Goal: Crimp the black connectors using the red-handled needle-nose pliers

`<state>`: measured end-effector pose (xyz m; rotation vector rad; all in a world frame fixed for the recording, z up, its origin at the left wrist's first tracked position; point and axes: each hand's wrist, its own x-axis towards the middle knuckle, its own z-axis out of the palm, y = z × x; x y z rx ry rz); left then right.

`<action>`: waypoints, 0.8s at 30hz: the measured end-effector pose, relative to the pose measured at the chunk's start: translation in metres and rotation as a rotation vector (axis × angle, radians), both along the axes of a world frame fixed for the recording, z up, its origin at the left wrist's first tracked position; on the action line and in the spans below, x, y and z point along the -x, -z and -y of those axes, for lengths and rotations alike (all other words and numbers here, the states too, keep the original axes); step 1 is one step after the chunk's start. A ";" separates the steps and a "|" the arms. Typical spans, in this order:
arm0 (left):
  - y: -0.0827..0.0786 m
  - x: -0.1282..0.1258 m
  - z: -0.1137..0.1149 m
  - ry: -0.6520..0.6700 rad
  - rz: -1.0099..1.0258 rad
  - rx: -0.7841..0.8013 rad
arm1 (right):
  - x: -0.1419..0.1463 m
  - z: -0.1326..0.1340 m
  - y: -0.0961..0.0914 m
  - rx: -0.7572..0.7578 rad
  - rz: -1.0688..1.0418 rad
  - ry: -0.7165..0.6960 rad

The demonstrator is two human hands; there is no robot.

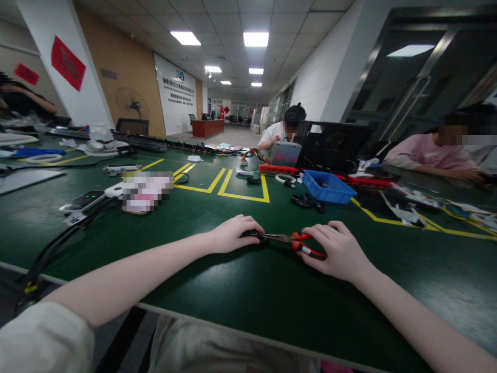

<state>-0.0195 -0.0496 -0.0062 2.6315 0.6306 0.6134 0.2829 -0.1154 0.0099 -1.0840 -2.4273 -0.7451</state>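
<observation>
My right hand [336, 248] is closed round the red and black handles of a pair of needle-nose pliers [301, 243], just above the green table. The pliers point left, and their jaws meet a small black part [259, 237]. That part is pinched in the fingers of my left hand [235, 233]. It looks like a dark connector or cable piece, but its exact kind is too small to tell. Whether the jaws grip it or only touch it, I cannot make out.
A blue tray [330, 194] stands beyond my right hand, with black cables [307, 202] beside it. A phone [145, 192] and a white device [82, 201] lie to the left. Across the table [217, 290], a person [274, 135] sits behind a metal box; another person [423, 150] is at the right.
</observation>
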 end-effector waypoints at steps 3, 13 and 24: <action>0.000 0.001 0.000 0.013 -0.065 -0.101 | 0.001 0.001 -0.001 0.003 0.010 -0.015; -0.004 0.000 0.003 -0.011 -0.123 -0.203 | -0.002 0.000 0.000 0.005 -0.008 -0.010; -0.002 0.000 0.000 -0.045 -0.098 -0.187 | -0.003 -0.003 0.000 0.031 -0.056 0.021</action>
